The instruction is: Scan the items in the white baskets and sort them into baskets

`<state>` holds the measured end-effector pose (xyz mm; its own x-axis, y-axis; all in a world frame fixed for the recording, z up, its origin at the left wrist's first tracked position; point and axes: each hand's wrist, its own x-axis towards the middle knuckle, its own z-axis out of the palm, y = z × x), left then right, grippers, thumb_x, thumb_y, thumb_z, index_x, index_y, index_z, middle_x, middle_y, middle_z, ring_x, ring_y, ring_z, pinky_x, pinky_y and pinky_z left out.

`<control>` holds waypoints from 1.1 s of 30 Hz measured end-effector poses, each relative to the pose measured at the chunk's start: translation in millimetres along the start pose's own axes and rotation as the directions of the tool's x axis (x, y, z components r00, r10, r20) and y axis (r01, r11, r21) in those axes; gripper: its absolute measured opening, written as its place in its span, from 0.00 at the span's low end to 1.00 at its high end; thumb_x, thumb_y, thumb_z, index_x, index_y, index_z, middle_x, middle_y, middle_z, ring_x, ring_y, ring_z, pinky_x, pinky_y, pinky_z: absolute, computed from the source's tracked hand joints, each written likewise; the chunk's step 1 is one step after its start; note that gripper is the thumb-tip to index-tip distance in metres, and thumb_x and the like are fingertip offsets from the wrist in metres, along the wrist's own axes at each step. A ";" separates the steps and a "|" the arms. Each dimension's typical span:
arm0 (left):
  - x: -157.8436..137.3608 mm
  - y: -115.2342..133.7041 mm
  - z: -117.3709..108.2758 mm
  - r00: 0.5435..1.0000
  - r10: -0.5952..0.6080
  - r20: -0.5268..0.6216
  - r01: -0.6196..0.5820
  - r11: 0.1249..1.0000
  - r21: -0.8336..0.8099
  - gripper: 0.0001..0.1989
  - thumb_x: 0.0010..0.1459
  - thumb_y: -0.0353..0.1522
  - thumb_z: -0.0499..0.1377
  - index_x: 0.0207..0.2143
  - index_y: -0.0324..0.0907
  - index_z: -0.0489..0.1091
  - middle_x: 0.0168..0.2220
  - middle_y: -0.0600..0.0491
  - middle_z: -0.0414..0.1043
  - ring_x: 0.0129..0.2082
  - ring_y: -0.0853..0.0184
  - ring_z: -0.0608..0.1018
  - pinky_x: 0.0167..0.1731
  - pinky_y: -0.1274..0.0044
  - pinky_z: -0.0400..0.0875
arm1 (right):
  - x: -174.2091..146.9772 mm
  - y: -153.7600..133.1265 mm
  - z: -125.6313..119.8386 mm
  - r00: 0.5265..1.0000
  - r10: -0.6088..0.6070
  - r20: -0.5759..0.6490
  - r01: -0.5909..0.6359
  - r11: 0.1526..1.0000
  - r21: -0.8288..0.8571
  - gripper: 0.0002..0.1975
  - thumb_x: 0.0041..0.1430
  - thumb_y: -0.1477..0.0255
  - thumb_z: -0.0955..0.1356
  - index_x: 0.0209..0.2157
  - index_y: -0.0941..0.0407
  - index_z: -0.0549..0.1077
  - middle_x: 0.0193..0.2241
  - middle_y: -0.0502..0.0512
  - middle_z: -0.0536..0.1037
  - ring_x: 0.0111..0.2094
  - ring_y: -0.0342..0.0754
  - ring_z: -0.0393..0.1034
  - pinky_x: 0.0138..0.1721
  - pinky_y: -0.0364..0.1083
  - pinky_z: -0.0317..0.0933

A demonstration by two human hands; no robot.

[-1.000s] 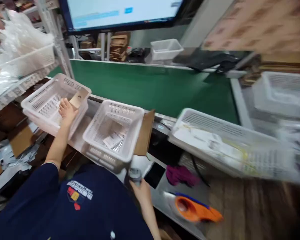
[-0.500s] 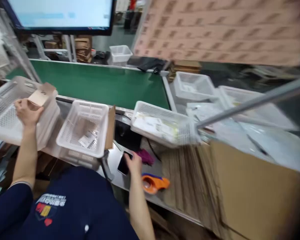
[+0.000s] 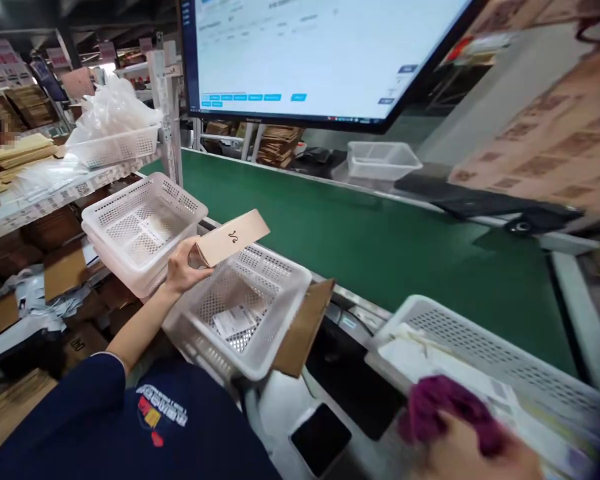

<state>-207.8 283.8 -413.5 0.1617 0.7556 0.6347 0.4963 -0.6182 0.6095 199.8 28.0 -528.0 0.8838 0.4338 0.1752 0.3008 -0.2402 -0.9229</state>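
My left hand [image 3: 185,267] grips one end of a small light-brown cardboard box [image 3: 234,239] with a dark squiggle on its side. The box is tilted above a white plastic basket [image 3: 283,333], in which a white label [image 3: 234,321] and brownish contents lie. At the lower right, my right hand [image 3: 475,453] is smeared by motion, with a crumpled purple cloth [image 3: 445,400] in its fingers. Cloth and hand are in front of a long white basket [image 3: 430,307] holding papers. A black-screened phone [image 3: 321,437] lies on the worktop to the left of that hand.
Stacked white baskets [image 3: 140,257] stand at left. A cardboard flap [image 3: 305,327] leans on the middle basket. Behind runs a green conveyor belt [image 3: 360,227], with a monitor [image 3: 300,60] above it. A shelf [image 3: 75,193] carries bagged plastic at far left.
My view has swung left. My left hand has carried the box from the stacked baskets to above the middle basket. My right hand has left the phone and picked up the purple cloth.
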 end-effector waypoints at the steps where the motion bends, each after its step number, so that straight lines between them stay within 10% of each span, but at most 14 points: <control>1: -6.5 5.6 6.1 1.000 0.015 0.013 -0.015 1.000 -0.003 0.42 0.47 0.36 0.81 0.64 0.48 0.73 0.60 0.43 0.80 0.59 0.49 0.83 0.60 0.61 0.83 | -10.2 -41.4 9.5 0.992 -0.097 -0.086 0.100 0.994 0.036 0.28 0.58 0.42 0.71 0.54 0.42 0.78 0.43 0.67 0.75 0.54 0.77 0.72 0.56 0.75 0.62; 3: -18.7 19.6 17.8 0.998 0.057 0.035 -0.057 0.998 -0.008 0.42 0.48 0.37 0.81 0.65 0.49 0.72 0.61 0.44 0.80 0.60 0.49 0.83 0.61 0.60 0.82 | -38.8 -121.9 37.9 0.909 -0.417 0.019 0.416 0.909 0.041 0.23 0.66 0.49 0.72 0.53 0.49 0.79 0.43 0.63 0.77 0.47 0.67 0.76 0.51 0.66 0.70; 5: -29.7 33.1 26.4 0.992 0.116 0.055 -0.114 0.993 -0.029 0.40 0.52 0.38 0.79 0.66 0.50 0.72 0.61 0.44 0.80 0.61 0.49 0.83 0.63 0.61 0.82 | -65.8 -186.0 74.8 0.685 -0.689 0.237 0.682 0.721 0.125 0.18 0.75 0.57 0.68 0.57 0.52 0.78 0.45 0.62 0.79 0.44 0.59 0.77 0.44 0.56 0.72; 8: -41.6 42.4 29.0 0.981 0.182 0.068 -0.177 0.981 -0.076 0.38 0.55 0.38 0.77 0.67 0.51 0.72 0.61 0.45 0.80 0.59 0.51 0.84 0.63 0.62 0.82 | -72.8 -232.7 122.7 0.452 -0.782 0.429 0.839 0.536 0.093 0.16 0.79 0.65 0.63 0.55 0.51 0.81 0.46 0.61 0.80 0.43 0.53 0.76 0.38 0.47 0.68; 14: -47.2 27.7 18.1 0.976 0.174 0.129 -0.150 0.972 -0.180 0.42 0.49 0.38 0.80 0.65 0.48 0.73 0.62 0.43 0.80 0.60 0.48 0.84 0.62 0.61 0.83 | -28.8 -217.5 142.7 0.681 -0.633 0.367 0.721 0.668 -0.184 0.15 0.75 0.69 0.66 0.56 0.55 0.82 0.45 0.63 0.75 0.42 0.55 0.72 0.40 0.49 0.66; 18: -49.3 22.1 23.3 0.978 0.156 0.137 -0.131 0.976 -0.177 0.38 0.52 0.35 0.77 0.66 0.47 0.74 0.59 0.44 0.82 0.56 0.51 0.86 0.59 0.64 0.84 | -82.1 -207.8 146.0 0.424 -0.818 0.389 0.901 0.425 -0.088 0.18 0.75 0.75 0.64 0.57 0.52 0.82 0.45 0.61 0.76 0.43 0.53 0.71 0.38 0.45 0.67; 20: -49.7 18.8 26.4 0.978 0.158 0.134 -0.133 0.975 -0.179 0.38 0.52 0.34 0.77 0.65 0.45 0.73 0.59 0.44 0.82 0.56 0.51 0.86 0.60 0.64 0.84 | -96.1 -204.1 148.7 0.383 -0.826 0.413 0.917 0.393 -0.065 0.20 0.74 0.76 0.64 0.58 0.50 0.82 0.46 0.61 0.76 0.45 0.52 0.72 0.41 0.45 0.69; 26: -45.9 5.1 26.8 0.972 0.129 0.199 -0.076 0.965 -0.253 0.40 0.46 0.30 0.78 0.63 0.43 0.75 0.60 0.42 0.82 0.58 0.50 0.85 0.58 0.64 0.84 | -23.2 -177.2 136.7 0.672 -0.629 0.392 0.720 0.679 -0.145 0.18 0.71 0.70 0.67 0.57 0.55 0.81 0.51 0.66 0.75 0.52 0.62 0.73 0.50 0.57 0.73; 29: -43.7 4.8 29.4 0.969 0.117 0.217 -0.046 0.951 -0.306 0.38 0.47 0.30 0.77 0.62 0.43 0.76 0.57 0.44 0.83 0.55 0.53 0.86 0.52 0.66 0.86 | -23.5 -181.3 139.5 0.618 -0.686 0.383 0.741 0.672 0.010 0.16 0.66 0.71 0.69 0.54 0.56 0.80 0.54 0.67 0.75 0.57 0.65 0.70 0.62 0.63 0.69; 33: -41.0 10.1 35.3 0.961 0.077 0.264 0.008 0.952 -0.306 0.34 0.47 0.32 0.77 0.58 0.42 0.77 0.51 0.48 0.85 0.47 0.55 0.87 0.49 0.68 0.86 | -77.2 -214.8 160.3 0.427 -0.753 0.501 0.801 0.572 0.177 0.16 0.65 0.76 0.69 0.53 0.56 0.78 0.51 0.65 0.77 0.54 0.62 0.71 0.59 0.59 0.69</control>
<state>-179.3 254.2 -450.1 0.4190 0.7361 0.5315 0.2124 -0.6486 0.7309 9.5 185.3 -398.2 -0.0287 0.8012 0.5978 0.8165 0.3638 -0.4484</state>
